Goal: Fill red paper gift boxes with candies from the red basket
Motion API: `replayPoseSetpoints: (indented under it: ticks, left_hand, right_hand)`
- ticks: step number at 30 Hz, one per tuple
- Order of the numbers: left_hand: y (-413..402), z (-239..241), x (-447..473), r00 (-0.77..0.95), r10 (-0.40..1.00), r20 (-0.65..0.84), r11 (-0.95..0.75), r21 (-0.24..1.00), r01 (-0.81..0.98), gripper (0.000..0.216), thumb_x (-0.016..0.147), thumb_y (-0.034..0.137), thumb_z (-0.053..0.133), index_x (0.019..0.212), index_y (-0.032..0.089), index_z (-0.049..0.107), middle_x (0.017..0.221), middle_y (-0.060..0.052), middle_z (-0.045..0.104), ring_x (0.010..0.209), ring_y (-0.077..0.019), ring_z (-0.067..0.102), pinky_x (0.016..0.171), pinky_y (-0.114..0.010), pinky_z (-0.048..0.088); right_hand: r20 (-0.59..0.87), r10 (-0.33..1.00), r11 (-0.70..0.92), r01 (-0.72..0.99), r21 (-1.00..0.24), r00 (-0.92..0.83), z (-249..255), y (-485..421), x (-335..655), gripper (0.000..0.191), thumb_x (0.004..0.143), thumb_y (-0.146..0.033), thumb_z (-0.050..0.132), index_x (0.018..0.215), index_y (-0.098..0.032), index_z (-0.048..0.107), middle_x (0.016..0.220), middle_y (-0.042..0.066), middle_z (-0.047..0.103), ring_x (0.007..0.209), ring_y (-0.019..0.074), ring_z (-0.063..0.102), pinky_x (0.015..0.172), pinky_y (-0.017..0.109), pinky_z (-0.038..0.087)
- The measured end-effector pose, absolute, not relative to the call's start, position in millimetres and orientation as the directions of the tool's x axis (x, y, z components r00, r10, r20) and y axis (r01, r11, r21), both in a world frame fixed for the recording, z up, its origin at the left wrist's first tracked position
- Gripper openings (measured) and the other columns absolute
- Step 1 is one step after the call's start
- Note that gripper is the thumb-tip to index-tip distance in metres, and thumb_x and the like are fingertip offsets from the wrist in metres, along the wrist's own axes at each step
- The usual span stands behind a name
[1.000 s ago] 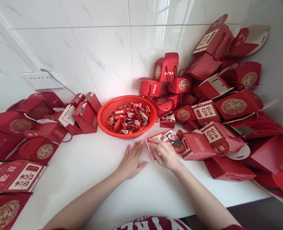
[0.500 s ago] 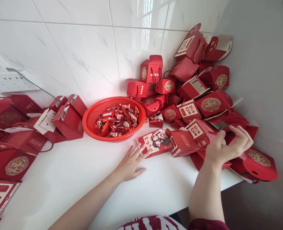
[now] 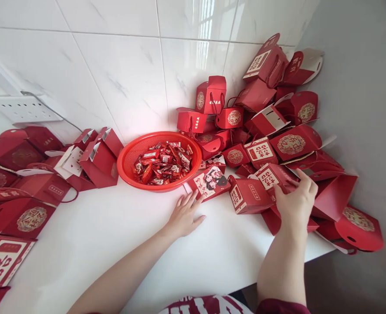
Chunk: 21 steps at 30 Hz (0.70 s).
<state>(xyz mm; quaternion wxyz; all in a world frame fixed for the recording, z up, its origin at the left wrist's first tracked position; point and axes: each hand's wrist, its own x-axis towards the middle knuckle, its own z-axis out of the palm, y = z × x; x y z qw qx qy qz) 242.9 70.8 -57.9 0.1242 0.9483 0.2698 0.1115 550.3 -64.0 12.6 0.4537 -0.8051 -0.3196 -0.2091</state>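
Rested left hand [image 3: 184, 216] with spread fingers; arched right hand [image 3: 294, 198] with parted fingers over rectangular red cardboard box [image 3: 267, 175]. Seemed light, crushable, best held by folded edges.

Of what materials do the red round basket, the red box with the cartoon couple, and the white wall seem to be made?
Red round basket: probably plastic, slightly glossy; even colour and finely perforated side.
Red rectangular cartoon-couple box: likely printed cardboard, smooth, perhaps matte; flat faces, crisp edges.
White grey-veined wall: probably glazed ceramic tile, glossy; straight joints and bright reflections.
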Motion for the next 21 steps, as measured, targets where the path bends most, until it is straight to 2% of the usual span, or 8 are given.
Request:
replayPoseSetpoints:
  ticks: [2,4,7,10,12,15,18,21]
  left_hand:
    - [75,-60,250,0.829,0.543,0.135,-0.819,0.302,0.487,0.070,0.094,0.055,0.048,0.155,0.028,0.025,0.163,-0.010,0.023,0.150,-0.0312,0.023,0.120,-0.058,0.019]
    - [77,-61,255,0.823,0.552,0.134,-0.812,0.309,0.495,0.072,0.094,0.055,0.047,0.156,0.026,0.023,0.163,-0.011,0.021,0.151,-0.0307,0.018,0.121,-0.058,0.016]
    - [78,-62,255,0.815,0.559,0.153,-0.809,0.315,0.496,0.073,0.095,0.055,0.047,0.156,0.025,0.020,0.165,-0.012,0.015,0.153,-0.0296,0.012,0.121,-0.057,0.017]
    - [76,-60,253,0.805,0.566,0.176,-0.804,0.332,0.493,0.076,0.094,0.054,0.049,0.156,0.024,0.019,0.165,-0.013,0.010,0.153,-0.0304,0.010,0.121,-0.057,0.019]
    - [74,-59,252,0.796,0.573,0.193,-0.799,0.349,0.490,0.079,0.092,0.053,0.052,0.157,0.024,0.017,0.165,-0.013,0.010,0.153,-0.0319,0.010,0.121,-0.057,0.020]
    - [70,-55,250,0.780,0.571,0.255,-0.805,0.362,0.471,0.075,0.092,0.045,0.054,0.155,0.021,0.022,0.164,-0.014,0.016,0.152,-0.0331,0.015,0.120,-0.056,0.023]
    - [67,-45,246,0.785,0.501,0.363,-0.856,0.344,0.387,0.055,0.094,0.032,0.050,0.147,0.021,0.041,0.157,-0.012,0.034,0.146,-0.0297,0.030,0.118,-0.049,0.031]
    - [65,-21,237,0.741,0.393,0.545,-0.918,0.281,0.280,0.038,0.093,0.026,0.048,0.131,0.023,0.057,0.137,-0.010,0.056,0.130,-0.0262,0.050,0.110,-0.044,0.041]
  right_hand:
    - [0.676,0.299,-0.348,0.737,-0.579,0.673,16,-64,547,0.061,0.076,-0.029,0.067,0.134,-0.017,0.053,0.128,0.017,0.049,0.117,0.0338,0.053,0.101,0.052,0.043]
    - [0.672,0.242,-0.392,0.704,-0.592,0.700,20,-66,541,0.053,0.076,-0.029,0.068,0.126,-0.016,0.058,0.123,0.018,0.051,0.114,0.0349,0.055,0.099,0.052,0.045]
    - [0.523,0.166,-0.577,0.512,-0.636,0.836,21,-70,534,0.049,0.074,-0.038,0.071,0.118,-0.018,0.061,0.110,0.016,0.059,0.099,0.0377,0.060,0.084,0.057,0.050]
    - [0.353,0.209,-0.687,0.394,-0.611,0.912,18,-74,535,0.043,0.074,-0.040,0.070,0.111,-0.019,0.063,0.091,0.010,0.065,0.078,0.0342,0.063,0.072,0.057,0.051]
    - [0.425,0.233,-0.643,0.467,-0.607,0.874,18,-74,538,0.030,0.077,-0.033,0.066,0.103,-0.019,0.066,0.086,0.009,0.066,0.073,0.0301,0.062,0.071,0.050,0.052]
    - [0.674,0.173,-0.513,0.650,-0.560,0.718,25,-70,539,0.019,0.081,-0.031,0.063,0.092,-0.017,0.069,0.078,0.008,0.067,0.071,0.0270,0.063,0.070,0.042,0.052]
    - [0.841,0.118,-0.385,0.805,-0.451,0.528,40,-63,530,0.021,0.086,-0.035,0.064,0.093,-0.016,0.069,0.080,0.010,0.069,0.071,0.0256,0.064,0.069,0.038,0.052]
    - [0.933,0.174,-0.185,0.941,-0.283,0.315,54,-54,507,0.015,0.087,-0.030,0.068,0.095,-0.018,0.068,0.084,0.010,0.071,0.072,0.0228,0.066,0.069,0.035,0.053]
